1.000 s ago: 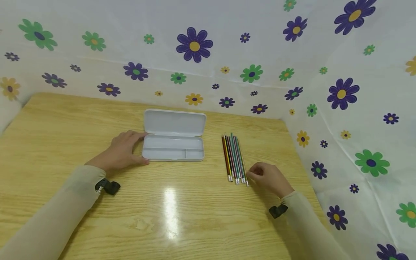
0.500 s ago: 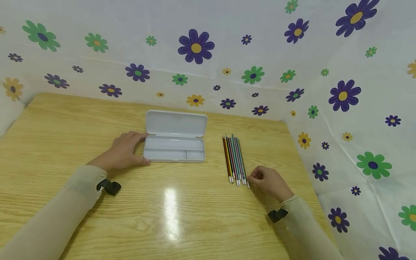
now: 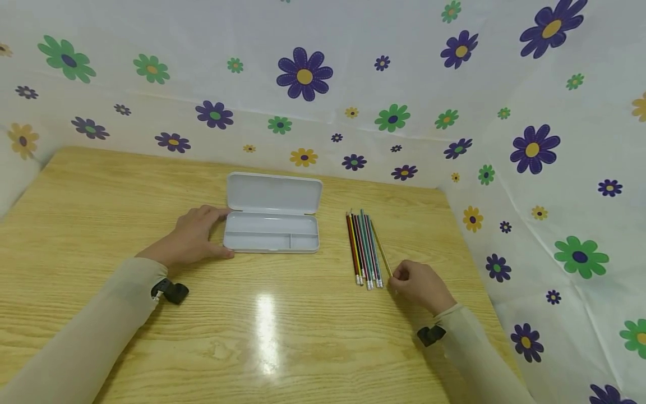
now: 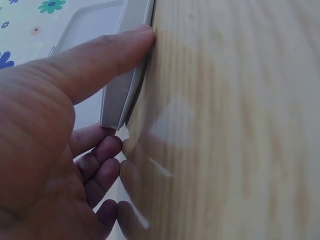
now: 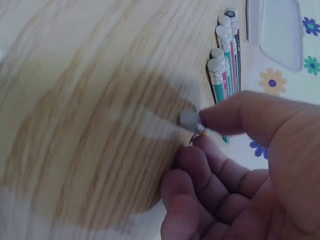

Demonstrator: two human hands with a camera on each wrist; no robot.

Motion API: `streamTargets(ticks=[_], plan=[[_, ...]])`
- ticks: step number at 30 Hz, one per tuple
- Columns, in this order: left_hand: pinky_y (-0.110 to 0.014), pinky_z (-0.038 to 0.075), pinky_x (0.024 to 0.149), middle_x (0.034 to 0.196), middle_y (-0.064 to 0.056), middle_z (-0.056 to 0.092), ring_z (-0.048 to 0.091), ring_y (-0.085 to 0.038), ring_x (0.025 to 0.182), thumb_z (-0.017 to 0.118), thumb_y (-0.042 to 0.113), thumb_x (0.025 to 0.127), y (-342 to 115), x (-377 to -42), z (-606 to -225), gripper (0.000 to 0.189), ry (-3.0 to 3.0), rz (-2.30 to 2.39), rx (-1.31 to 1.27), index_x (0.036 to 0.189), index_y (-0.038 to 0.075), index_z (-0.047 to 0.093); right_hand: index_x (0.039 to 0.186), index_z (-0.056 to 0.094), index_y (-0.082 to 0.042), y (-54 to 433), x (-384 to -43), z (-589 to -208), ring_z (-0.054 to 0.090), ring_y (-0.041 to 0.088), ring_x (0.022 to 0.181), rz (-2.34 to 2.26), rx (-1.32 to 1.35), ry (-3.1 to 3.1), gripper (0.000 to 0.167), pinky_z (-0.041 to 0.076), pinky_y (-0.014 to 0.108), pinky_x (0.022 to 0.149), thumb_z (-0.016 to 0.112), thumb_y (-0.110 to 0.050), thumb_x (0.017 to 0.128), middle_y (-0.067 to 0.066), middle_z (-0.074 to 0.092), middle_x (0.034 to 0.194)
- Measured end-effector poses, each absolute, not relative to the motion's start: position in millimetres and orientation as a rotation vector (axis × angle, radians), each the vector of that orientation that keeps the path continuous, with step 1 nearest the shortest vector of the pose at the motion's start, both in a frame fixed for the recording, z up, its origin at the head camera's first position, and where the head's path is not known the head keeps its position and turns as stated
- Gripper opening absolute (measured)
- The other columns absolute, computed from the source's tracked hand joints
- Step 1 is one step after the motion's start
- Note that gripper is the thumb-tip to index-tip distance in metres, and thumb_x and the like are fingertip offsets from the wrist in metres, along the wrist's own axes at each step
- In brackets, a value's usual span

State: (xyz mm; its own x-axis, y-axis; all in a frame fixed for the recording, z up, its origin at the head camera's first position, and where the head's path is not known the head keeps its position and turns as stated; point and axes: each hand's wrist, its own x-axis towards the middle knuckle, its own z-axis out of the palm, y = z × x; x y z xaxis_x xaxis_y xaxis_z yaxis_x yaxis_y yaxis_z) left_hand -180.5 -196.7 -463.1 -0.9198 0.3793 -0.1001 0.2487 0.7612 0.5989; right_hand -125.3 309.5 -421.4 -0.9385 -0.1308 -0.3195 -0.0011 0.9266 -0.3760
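Note:
A white pencil case (image 3: 270, 223) lies with its lid (image 3: 274, 193) raised toward the back, its tray divided into 3 compartments with nothing in them. My left hand (image 3: 194, 235) holds its left end, thumb along the front side and index finger at the back corner. At the right, my right hand (image 3: 416, 283) pinches a yellow pencil (image 3: 382, 249) between thumb and index finger near the eraser end. That eraser (image 5: 189, 119) pokes out past the fingertips in the right wrist view. Beside it several pencils (image 3: 364, 247) lie in a row, erasers toward me.
The wooden table (image 3: 217, 336) carries both forearms and a bright light reflection in front of the case. A white cloth (image 3: 343, 73) with printed flowers hangs along the back and right edges.
My right hand has taken the outermost yellow pencil by its eraser end and drawn that end right, away from the row. The left hand stays at the case.

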Motion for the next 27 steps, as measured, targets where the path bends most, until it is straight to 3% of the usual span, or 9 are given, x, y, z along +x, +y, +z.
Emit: streamTargets(ticks=[14, 21, 27], plan=[[-0.070, 0.022, 0.110, 0.146, -0.029, 0.043, 0.034, -0.052, 0.135, 0.086, 0.049, 0.081, -195.7, -180.7, -464.2, 0.102, 2.747, 0.877, 0.502, 0.157, 0.003, 0.036, 0.095, 0.073, -0.008, 338.9, -129.6, -419.2, 0.058, 0.018, 0.070, -0.443, -0.014, 2.929, 0.015, 0.048, 0.034, 0.063, 0.064, -0.020, 0.092, 0.003, 0.070, 0.084], [-0.071, 0.021, 0.110, 0.149, -0.029, 0.042, 0.034, -0.053, 0.137, 0.086, 0.048, 0.081, -195.8, -180.2, -464.6, 0.101, 2.751, 0.868, 0.503, 0.157, 0.002, 0.037, 0.097, 0.074, -0.006, 343.2, -136.2, -416.2, 0.064, 0.016, 0.074, -0.617, -0.300, 3.140, 0.010, 0.054, 0.038, 0.069, 0.066, -0.013, 0.097, 0.003, 0.072, 0.085], [-0.071, 0.020, 0.110, 0.149, -0.029, 0.041, 0.033, -0.053, 0.137, 0.086, 0.048, 0.081, -195.6, -179.9, -464.1, 0.102, 2.745, 0.881, 0.504, 0.157, 0.002, 0.036, 0.100, 0.075, -0.007, 319.0, -145.6, -404.3, 0.066, 0.016, 0.078, -0.696, -0.558, 3.204, 0.008, 0.058, 0.040, 0.070, 0.068, -0.010, 0.097, 0.003, 0.072, 0.089]])
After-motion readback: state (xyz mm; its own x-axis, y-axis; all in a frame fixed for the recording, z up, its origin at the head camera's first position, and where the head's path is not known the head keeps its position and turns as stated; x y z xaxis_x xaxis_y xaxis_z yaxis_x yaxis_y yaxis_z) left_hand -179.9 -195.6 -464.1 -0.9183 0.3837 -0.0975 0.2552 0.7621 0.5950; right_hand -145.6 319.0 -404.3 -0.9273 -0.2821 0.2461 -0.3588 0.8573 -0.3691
